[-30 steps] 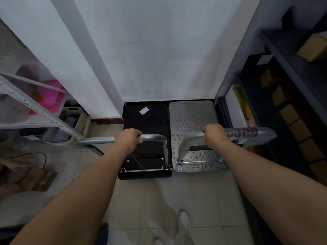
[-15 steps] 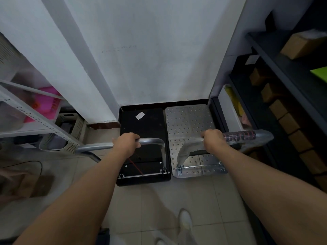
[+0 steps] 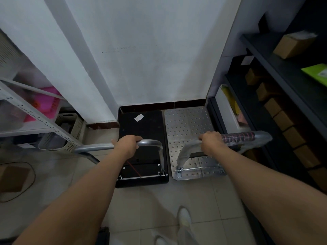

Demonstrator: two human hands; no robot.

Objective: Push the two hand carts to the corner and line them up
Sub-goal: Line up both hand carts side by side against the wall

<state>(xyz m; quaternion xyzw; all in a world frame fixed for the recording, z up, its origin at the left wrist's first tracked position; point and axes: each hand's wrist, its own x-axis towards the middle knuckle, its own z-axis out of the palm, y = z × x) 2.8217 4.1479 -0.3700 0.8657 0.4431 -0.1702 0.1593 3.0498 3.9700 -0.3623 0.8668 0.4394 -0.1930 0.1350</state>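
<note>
1. The black cart (image 3: 141, 128) and the silver cart (image 3: 187, 124) stand side by side in the corner. Their noses are near the dark skirting (image 3: 162, 104) at the foot of the wall (image 3: 150, 59), and the silver one is just beside the dark shelving (image 3: 283, 68).
2. The left hand (image 3: 128, 145) is wrapped over the black cart's bare steel handle (image 3: 152, 142), fingers curled round the tube close to its right bend.
3. The right hand (image 3: 211, 141) is closed round the silver cart's wrapped handle (image 3: 237, 136), gripping towards its left end.
4. Both decks are empty, so the carts probably roll lightly and respond to small nudges. The frames look stiff.
5. The plastic film on the silver handle may slip under the palm, so a firm grip suits it.
6. Holding off-centre probably swings a cart, which helps squaring up. The black cart's rear edge seems slightly nearer the person.
</note>
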